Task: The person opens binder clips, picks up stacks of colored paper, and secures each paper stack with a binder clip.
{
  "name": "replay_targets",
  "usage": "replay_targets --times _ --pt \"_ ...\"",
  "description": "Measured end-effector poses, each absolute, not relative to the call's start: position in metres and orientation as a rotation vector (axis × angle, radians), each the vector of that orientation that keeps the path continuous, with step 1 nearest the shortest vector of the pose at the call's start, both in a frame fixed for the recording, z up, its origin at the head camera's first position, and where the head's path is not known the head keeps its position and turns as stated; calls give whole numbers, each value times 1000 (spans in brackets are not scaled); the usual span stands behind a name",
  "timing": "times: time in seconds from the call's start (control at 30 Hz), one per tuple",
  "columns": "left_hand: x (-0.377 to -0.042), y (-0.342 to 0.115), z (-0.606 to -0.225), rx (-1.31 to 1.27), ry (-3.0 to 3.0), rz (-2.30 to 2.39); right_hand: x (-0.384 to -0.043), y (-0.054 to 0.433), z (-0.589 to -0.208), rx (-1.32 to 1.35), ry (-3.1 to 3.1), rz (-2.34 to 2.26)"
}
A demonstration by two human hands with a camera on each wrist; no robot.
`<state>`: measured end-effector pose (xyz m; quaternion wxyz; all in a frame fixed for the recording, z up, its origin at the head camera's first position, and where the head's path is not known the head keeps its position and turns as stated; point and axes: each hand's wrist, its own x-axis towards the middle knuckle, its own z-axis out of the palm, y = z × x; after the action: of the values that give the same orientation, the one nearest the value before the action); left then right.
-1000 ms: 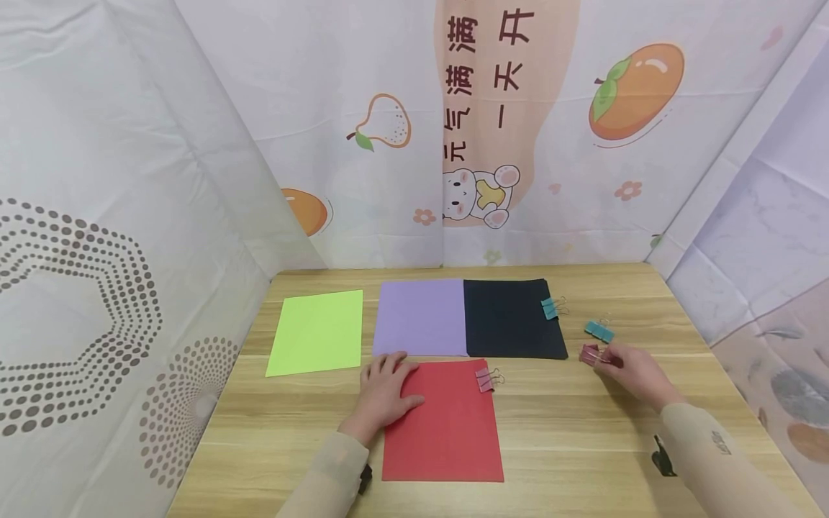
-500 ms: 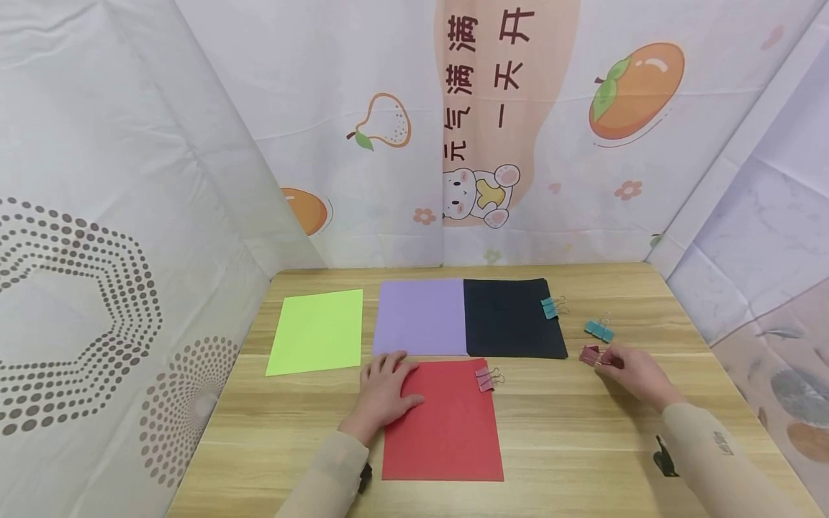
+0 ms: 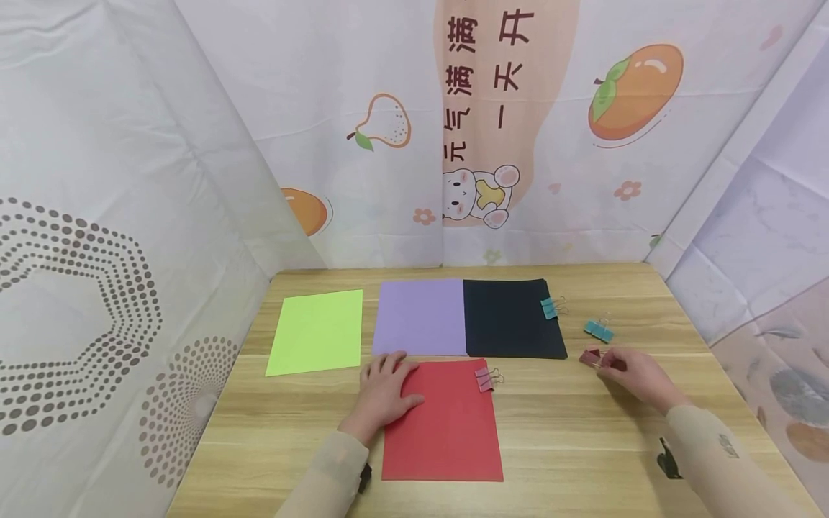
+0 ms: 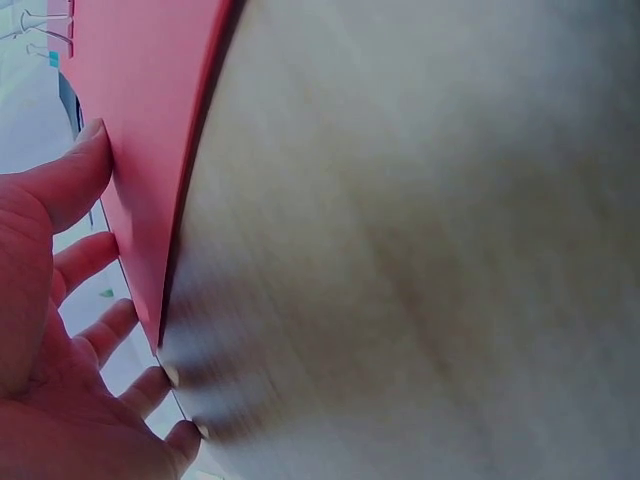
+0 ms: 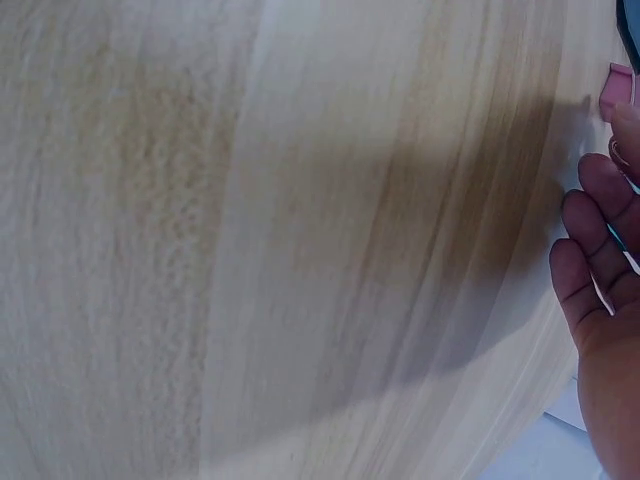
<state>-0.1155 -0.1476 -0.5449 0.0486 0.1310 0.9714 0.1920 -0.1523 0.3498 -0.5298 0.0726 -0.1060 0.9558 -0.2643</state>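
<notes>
My left hand (image 3: 382, 394) lies spread over the upper left corner of a stack of red paper (image 3: 447, 432), its thumb on the sheet and some fingertips on the table past the edge. A pink binder clip (image 3: 485, 380) grips the stack's upper right corner. At the right, my right hand (image 3: 637, 374) pinches the wire handles of a dark pink binder clip (image 3: 590, 356) between thumb and index finger, close over the table. In the right wrist view, this dark pink clip (image 5: 616, 92) shows at the thumb tip, the other fingers loosely bent. A teal binder clip (image 3: 599, 331) lies just beyond.
Behind the red stack sit purple paper (image 3: 419, 316) and black paper (image 3: 512, 316), side by side. Another teal clip (image 3: 550, 309) is on the black paper's right edge. Yellow-green paper (image 3: 317, 332) lies at the left. A patterned curtain (image 3: 388, 180) hangs behind the wooden table (image 3: 570, 446).
The dark pink clip has tilted slightly in my right fingers, and the right hand has shifted a touch to the right. My left hand stays still on the red paper.
</notes>
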Motion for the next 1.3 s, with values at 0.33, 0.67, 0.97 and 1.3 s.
replay_targets --times 0.33,0.67,0.97,1.3 --pt "-116 -148 -544 400 2958 578 -149 352 -529 -308 2884 -797" --pt "-116 -148 -544 396 2950 587 -145 358 -531 -300 2893 -808" --pt "-115 -148 -544 398 2959 590 -144 361 -531 -278 2896 -806" --pt "-116 -148 -545 400 2957 590 -142 363 -531 -279 2896 -816"
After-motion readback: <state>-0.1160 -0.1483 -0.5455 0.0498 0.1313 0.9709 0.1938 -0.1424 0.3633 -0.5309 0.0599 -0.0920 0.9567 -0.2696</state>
